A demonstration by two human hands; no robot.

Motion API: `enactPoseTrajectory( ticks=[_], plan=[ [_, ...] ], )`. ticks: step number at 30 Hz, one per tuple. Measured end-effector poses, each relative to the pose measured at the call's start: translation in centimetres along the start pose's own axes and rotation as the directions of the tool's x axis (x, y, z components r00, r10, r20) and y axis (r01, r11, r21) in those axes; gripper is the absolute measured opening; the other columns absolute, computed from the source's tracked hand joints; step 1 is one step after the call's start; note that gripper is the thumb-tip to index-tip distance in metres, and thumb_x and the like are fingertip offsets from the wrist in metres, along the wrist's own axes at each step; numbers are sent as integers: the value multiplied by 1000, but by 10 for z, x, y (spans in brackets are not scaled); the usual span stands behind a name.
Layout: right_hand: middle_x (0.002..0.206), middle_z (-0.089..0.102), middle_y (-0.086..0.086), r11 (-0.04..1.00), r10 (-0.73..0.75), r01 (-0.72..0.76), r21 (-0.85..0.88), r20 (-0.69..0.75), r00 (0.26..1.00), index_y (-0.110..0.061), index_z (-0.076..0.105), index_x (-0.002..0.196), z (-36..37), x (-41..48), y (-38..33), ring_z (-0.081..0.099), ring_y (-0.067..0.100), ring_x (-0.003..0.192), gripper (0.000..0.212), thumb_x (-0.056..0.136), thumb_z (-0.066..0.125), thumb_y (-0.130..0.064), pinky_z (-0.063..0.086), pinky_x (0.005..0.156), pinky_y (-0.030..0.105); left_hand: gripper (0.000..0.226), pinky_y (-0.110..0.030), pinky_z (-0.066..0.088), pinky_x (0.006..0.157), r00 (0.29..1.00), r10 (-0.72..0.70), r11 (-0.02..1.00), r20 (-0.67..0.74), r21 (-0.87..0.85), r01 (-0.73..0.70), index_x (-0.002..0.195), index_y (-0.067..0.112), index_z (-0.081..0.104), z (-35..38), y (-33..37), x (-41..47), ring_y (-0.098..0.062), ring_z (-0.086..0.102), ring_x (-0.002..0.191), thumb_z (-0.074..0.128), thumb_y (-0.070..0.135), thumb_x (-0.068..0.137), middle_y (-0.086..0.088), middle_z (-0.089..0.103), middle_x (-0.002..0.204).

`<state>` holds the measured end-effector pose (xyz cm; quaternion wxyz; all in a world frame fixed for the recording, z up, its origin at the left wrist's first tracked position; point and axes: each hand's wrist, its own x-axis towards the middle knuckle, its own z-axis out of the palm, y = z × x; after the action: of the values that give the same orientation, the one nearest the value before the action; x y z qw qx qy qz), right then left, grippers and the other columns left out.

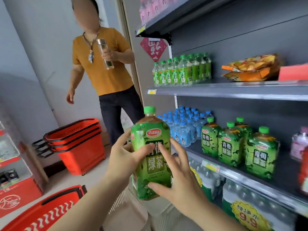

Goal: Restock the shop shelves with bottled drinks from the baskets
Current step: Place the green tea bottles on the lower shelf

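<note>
- Carrying one green-tea bottle (150,157) toward the shelf (241,176) is the step in hand. The bottle is in the air, just off the shelf's front left corner, nearly upright with its green cap on top.
- The left hand (123,162) grips the bottle from the side away from the shelf. Its fingers (145,151) are clamped on it, with the thumb across the label and the rest hidden behind.
- The right hand (176,177) is on the side nearer the shelf. Its fingers (177,147) are spread apart and fairly straight, laid on the label, with the thumb low on the body. It looks more like steadying than gripping.
- Matching tea bottles (230,144) already stand on the shelf near its middle, and blue-capped water (183,125) fills its left end.
- The next move probably calls for swinging the bottle over the shelf's front lip and setting it upright on the bare part between the water and the tea bottles, label facing out.
- Red baskets (78,144) sit on the floor well left of the shelf.
- A bystander (103,64) stands beyond the shelf's left end.
</note>
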<state>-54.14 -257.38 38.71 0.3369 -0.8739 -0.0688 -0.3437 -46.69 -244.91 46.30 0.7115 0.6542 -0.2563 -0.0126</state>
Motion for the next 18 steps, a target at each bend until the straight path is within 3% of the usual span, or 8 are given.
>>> enactPoseTrajectory(
  ticks=[2,5,9,11,14,16,18],
  plan=[
    [149,-15,-28,998,65,-65,-2,-31,997,-65,-4,136,-7,1,28,32,-10,123,87,70,53,-68,42,98,18,52,-34,59,65,998,-14,1000,62,13,13,109,19,63,24,-16,21,-25,71,79,82,1,65,-9,74,88],
    [149,-17,-27,990,137,-138,-22,-58,989,-65,-6,136,-19,-2,70,33,0,128,92,73,61,-63,42,102,24,60,-35,58,65,989,-51,999,137,6,50,114,16,60,62,-42,47,-26,71,82,82,9,58,-10,74,90],
    [147,-21,-30,972,219,-226,-66,-93,971,-68,-12,132,-31,-12,121,27,-1,133,96,76,65,-55,38,106,28,65,-34,58,63,972,-100,994,213,-15,105,118,13,57,108,-81,72,-25,71,78,85,0,60,-10,74,87],
    [145,-24,-32,956,272,-280,-92,-94,958,-68,-16,130,-36,-20,140,25,-3,132,98,76,65,-56,36,107,26,62,-31,58,59,963,-115,992,245,-22,124,118,11,55,129,-99,78,-21,71,70,80,-7,64,-7,74,81],
    [144,-25,-34,926,349,-357,-123,-82,934,-70,-18,128,-48,-32,164,28,-1,133,91,68,51,-75,39,103,24,65,-31,57,55,948,-144,988,284,-20,156,118,11,54,157,-125,84,-21,70,64,79,-10,62,-8,74,77],
    [144,-25,-35,910,361,-374,-180,-100,927,-69,-19,128,-58,-38,181,27,-7,131,87,70,46,-73,37,101,18,72,-34,59,58,940,-156,986,303,-14,168,117,14,54,174,-139,89,-22,70,66,85,-7,56,-10,74,79],
    [145,-23,-34,894,353,-379,-239,-147,924,-68,-15,131,-73,-41,197,14,-16,130,86,76,51,-64,25,101,9,72,-36,59,61,935,-154,986,320,-9,165,116,17,55,190,-151,95,-23,71,69,86,-6,54,-10,74,81]
  ],
)
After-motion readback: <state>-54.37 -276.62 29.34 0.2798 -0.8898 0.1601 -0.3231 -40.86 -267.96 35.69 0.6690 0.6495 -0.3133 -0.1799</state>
